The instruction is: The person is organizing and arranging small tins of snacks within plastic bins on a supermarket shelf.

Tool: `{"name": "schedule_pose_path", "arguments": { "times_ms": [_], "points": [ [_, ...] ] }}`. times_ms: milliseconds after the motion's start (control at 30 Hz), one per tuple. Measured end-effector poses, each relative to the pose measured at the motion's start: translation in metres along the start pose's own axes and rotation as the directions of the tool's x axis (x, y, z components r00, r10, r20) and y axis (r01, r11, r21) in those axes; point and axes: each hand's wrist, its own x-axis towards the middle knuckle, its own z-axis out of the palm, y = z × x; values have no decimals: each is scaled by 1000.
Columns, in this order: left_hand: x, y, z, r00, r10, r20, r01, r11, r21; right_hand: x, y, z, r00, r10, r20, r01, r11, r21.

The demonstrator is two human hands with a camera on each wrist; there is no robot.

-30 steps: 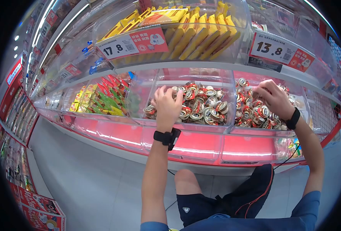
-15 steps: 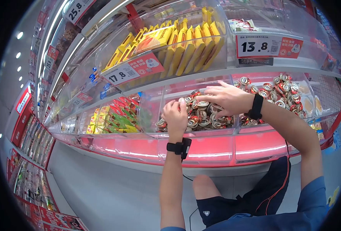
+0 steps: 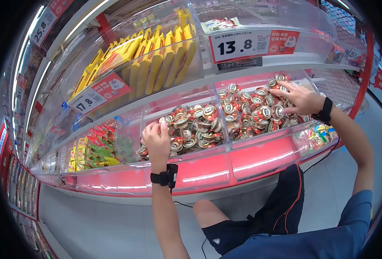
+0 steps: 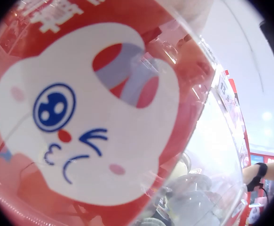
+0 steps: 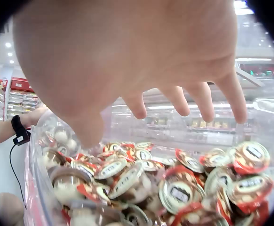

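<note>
Small foil-lidded snack cups [image 3: 266,113] in red, brown and white fill a clear bin on the right. My right hand [image 3: 303,99] reaches over them, its fingers spread and loosely bent. In the right wrist view no cup sits between the right hand's fingers [image 5: 205,101], which hang above the pile. A neighbouring clear bin [image 3: 186,160] holds more cups of the same kind [image 3: 195,129]. At that bin's left side is my left hand [image 3: 155,140], thumb up and fingers loosely bent. A rabbit-like mascot print [image 4: 80,117] on the clear front fills most of the left wrist view.
Yellow packets [image 3: 156,58] stand in a bin on the shelf above, behind price tags [image 3: 98,93]. Further left lie green and red packets [image 3: 98,151]. A clear divider [image 3: 223,114] parts the two cup bins. A wire mesh [image 3: 339,86] closes the right end.
My right hand swung from the right bin over to the left bin beside my left hand, then back over the right bin. The left hand stayed at the left bin. The head view shifted.
</note>
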Motion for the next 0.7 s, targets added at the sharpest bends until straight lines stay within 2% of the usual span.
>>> {"name": "schedule_pose_path", "arguments": {
  "times_ms": [33, 100, 133, 167, 300, 333, 433, 500, 567, 633, 700],
  "points": [
    [0, 0, 0, 1000, 9, -14, -9, 1000, 6, -9, 6, 5, 999, 14, 51, -18, 996, 86],
    [0, 2, -2, 1000, 1, 0, -1, 1000, -10, -27, 7, 17, 982, 108, 157, -123, 988, 90],
    [1, 2, -2, 1000, -1, 2, 1, 1000, -19, -29, 7, 25, 940, 202, 276, -238, 966, 104],
    [1, 2, -3, 1000, 1, 4, -1, 1000, -24, -31, 15, 40, 954, 178, 243, -235, 944, 231],
    [0, 12, -9, 987, 118, -108, -127, 988, -87, -26, 17, 46, 967, 132, 216, -218, 871, 441],
    [-3, 18, -10, 958, 198, -206, -217, 973, -77, -21, 20, 53, 975, 126, 185, -196, 880, 432],
    [-30, 58, -13, 890, 413, -193, -446, 876, -183, -13, 15, 56, 954, 192, 231, -257, 919, 299],
    [-49, 107, -1, 798, 570, -196, -603, 755, -259, -11, 11, 61, 953, 245, 180, -287, 920, 267],
    [-59, 163, 20, 769, 639, -16, -620, 740, -260, -8, 12, 70, 956, 249, 153, -282, 923, 261],
    [-59, 210, 52, 760, 596, 258, -524, 797, -299, -3, 7, 75, 959, 262, 109, -280, 934, 222],
    [-56, 221, 103, 774, 544, 323, -429, 827, -365, -2, -1, 67, 968, 237, 81, -249, 945, 214]
  ]
}}
